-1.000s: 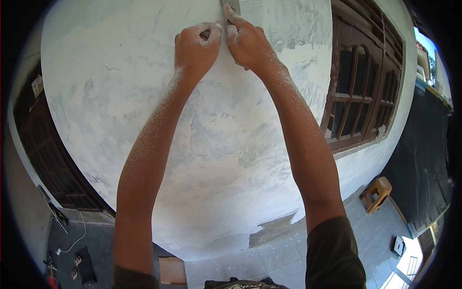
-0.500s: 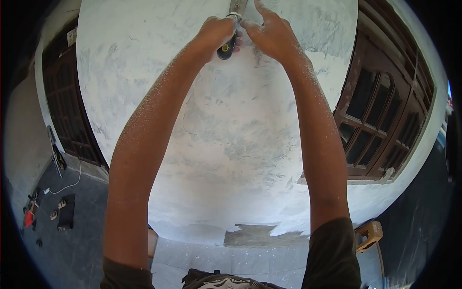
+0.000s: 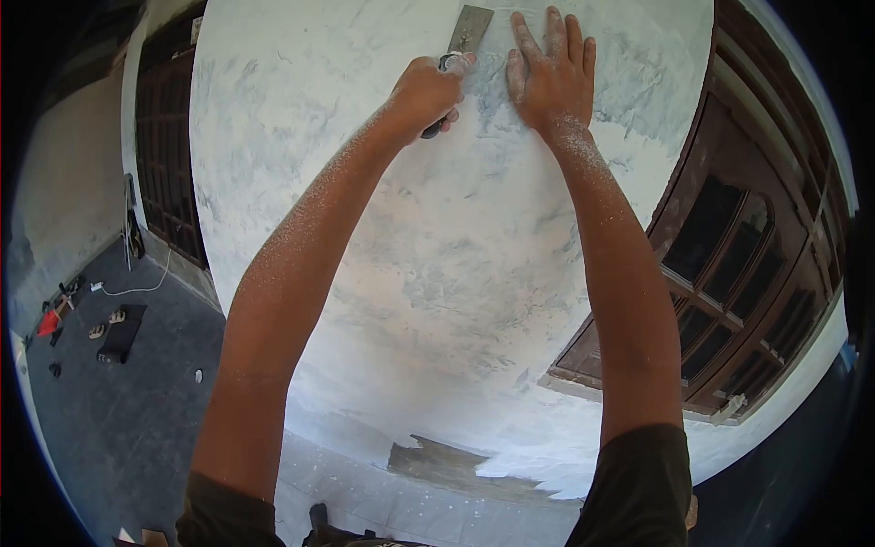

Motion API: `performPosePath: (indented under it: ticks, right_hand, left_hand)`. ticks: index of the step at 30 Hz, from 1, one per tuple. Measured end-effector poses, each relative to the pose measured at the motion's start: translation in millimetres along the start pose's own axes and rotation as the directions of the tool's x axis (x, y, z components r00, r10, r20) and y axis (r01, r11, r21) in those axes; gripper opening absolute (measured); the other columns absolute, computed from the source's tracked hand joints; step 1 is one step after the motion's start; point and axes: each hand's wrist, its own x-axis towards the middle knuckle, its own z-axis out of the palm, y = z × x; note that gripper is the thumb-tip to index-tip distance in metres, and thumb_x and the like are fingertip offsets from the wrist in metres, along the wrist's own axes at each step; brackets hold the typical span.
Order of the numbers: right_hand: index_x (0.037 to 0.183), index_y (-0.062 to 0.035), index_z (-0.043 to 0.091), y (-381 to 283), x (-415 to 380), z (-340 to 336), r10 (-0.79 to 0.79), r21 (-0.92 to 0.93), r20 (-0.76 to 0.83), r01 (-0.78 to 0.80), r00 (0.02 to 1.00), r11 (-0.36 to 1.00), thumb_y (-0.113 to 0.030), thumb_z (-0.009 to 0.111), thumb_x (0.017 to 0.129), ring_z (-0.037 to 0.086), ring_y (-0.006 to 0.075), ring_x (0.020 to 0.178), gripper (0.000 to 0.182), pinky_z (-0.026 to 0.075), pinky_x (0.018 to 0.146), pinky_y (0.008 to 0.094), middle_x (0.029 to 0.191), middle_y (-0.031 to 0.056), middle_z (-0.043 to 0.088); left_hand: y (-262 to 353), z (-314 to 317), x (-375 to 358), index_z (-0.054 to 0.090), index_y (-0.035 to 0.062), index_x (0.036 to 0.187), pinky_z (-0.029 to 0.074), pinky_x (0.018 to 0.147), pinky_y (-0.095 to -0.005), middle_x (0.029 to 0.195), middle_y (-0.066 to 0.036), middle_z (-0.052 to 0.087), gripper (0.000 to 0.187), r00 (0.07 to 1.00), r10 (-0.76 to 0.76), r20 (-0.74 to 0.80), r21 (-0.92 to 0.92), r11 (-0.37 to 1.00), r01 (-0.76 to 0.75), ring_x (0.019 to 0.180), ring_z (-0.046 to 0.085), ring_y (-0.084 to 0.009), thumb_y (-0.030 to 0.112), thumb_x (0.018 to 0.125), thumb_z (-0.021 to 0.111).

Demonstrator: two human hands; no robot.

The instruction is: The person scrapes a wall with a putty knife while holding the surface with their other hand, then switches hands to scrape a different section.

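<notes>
Grips a scraper (image 3: 471, 29) in the left hand (image 3: 430, 94), closed around its dark handle. Presses the thumb close to where handle meets blade, with fingertips curled round on the right. Leaves the handle's butt showing at the near side of the fist. Points the metal blade away, to the far side of the left hand, leaning slightly right. Cannot tell from this angle whether the blade edge touches the wall (image 3: 428, 246).

Holds the right hand (image 3: 553, 87) open, gripping nothing, with fingers spread and pointing far and the thumb out to the left. Turns its palm to the wall, back of the hand in view; seems laid against the surface, but cannot tell how firmly. Carries white dust on the fingers and both forearms.

Places the scraper to the left of the right hand, with the blade near the thumb but apart from it. Has both hands well apart from the window (image 3: 729, 255), brown-framed, at the right.

Faces a white wall with grey smears across it and a rough grey patch (image 3: 437, 462) low down at the near side. Shows, on the dark floor (image 3: 150, 401) at the left, a black mat (image 3: 121, 337), tan sandals (image 3: 117, 316) at the mat, and a white cable (image 3: 137, 291) running beyond it.
</notes>
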Motion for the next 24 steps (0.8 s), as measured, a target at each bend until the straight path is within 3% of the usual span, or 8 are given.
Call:
performPosePath:
  ticks: [8,10,11,16,18,20,22,24]
  right_hand:
    - [0.154,-0.0323,0.046,-1.5,-0.2,-1.4,0.005,-0.044,0.01,-0.005,1.0,0.999,-0.039,0.054,0.1,0.029,0.0355,0.152,0.055,0.019,0.124,0.0562,0.162,0.0146,0.037]
    - [0.153,-0.0107,0.045,-6.5,3.7,-10.3,0.043,0.104,0.039,-0.047,0.998,0.993,-0.03,0.058,0.094,0.026,0.0406,0.151,0.064,0.017,0.126,0.0532,0.161,0.0242,0.033]
    - [0.153,-0.0107,0.045,-7.5,4.2,-14.2,0.047,0.102,0.037,-0.05,0.998,0.993,-0.03,0.058,0.094,0.026,0.0406,0.151,0.064,0.017,0.126,0.0532,0.161,0.0242,0.033]
    - [0.154,-0.0137,0.045,-6.5,2.9,-13.8,0.061,0.142,0.09,-0.073,0.994,0.987,-0.032,0.055,0.095,0.019,0.0377,0.155,0.062,0.011,0.127,0.0526,0.164,0.0222,0.028]
    - [0.155,-0.0136,0.044,-5.5,3.5,-12.4,0.063,0.111,0.117,-0.076,0.991,0.991,-0.033,0.054,0.096,0.018,0.0376,0.156,0.063,0.011,0.127,0.0527,0.165,0.021,0.027]
    - [0.156,-0.0136,0.043,-5.0,0.8,-10.2,0.071,0.074,0.143,-0.082,0.987,0.994,-0.034,0.052,0.097,0.018,0.0375,0.156,0.063,0.011,0.127,0.0528,0.166,0.0198,0.025]
    - [0.154,-0.0326,0.046,0.8,-0.1,-1.8,0.017,-0.019,0.002,-0.017,1.0,1.0,-0.039,0.055,0.099,0.029,0.0351,0.152,0.055,0.019,0.125,0.055,0.162,0.0137,0.037]
    - [0.154,-0.033,0.046,3.2,-1.4,-2.3,0.02,-0.015,0.004,-0.02,1.0,1.0,-0.039,0.055,0.099,0.029,0.0345,0.152,0.056,0.019,0.125,0.0541,0.162,0.0129,0.037]
  left_hand:
    - [-9.4,-0.9,-38.3,0.057,-0.0004,0.103,0.044,0.047,-0.0269,0.077,-0.003,0.052,0.046,0.995,-0.095,0.04,0.015,0.995,0.094,0.054,0.047,-0.008,0.046,0.104,0.057]
    - [-4.9,4.4,-19.9,0.056,-0.0011,0.094,0.045,0.047,-0.0292,0.072,-0.005,0.054,0.047,1.0,-0.029,-0.009,0.023,0.999,0.029,0.051,0.05,-0.011,0.045,0.103,0.059]
    - [-1.6,4.6,-8.1,0.055,-0.0017,0.086,0.046,0.046,-0.0315,0.068,-0.007,0.055,0.049,0.998,0.032,-0.058,0.027,0.999,-0.03,0.048,0.052,-0.0141,0.044,0.102,0.061]
    - [9.3,-5.8,8.2,0.056,-0.0018,0.087,0.046,0.045,-0.0326,0.062,-0.007,0.055,0.049,0.996,0.061,0.068,0.02,0.998,-0.063,0.048,0.054,-0.0156,0.045,0.101,0.061]
    - [-18.6,7.2,-18.9,0.058,-0.0022,0.09,0.048,0.046,-0.0335,0.062,-0.008,0.057,0.048,0.997,0.007,-0.078,0.044,0.999,-0.004,0.048,0.057,-0.0168,0.045,0.102,0.06]
    - [-27.0,7.4,-19.3,0.059,-0.0017,0.091,0.049,0.047,-0.0341,0.062,-0.009,0.06,0.048,0.999,-0.013,-0.05,0.057,0.998,0.016,0.047,0.059,-0.0178,0.045,0.102,0.059]
    - [-10.5,2.9,8.0,0.059,-0.0022,0.087,0.05,0.048,-0.034,0.062,-0.009,0.061,0.05,0.998,0.047,-0.044,0.08,0.996,-0.043,0.047,0.059,-0.018,0.045,0.102,0.059]
    - [8.6,-4.0,33.0,0.059,-0.0029,0.082,0.05,0.048,-0.0342,0.06,-0.009,0.061,0.053,0.997,0.08,0.017,0.049,0.996,-0.081,0.047,0.06,-0.0185,0.046,0.102,0.059]
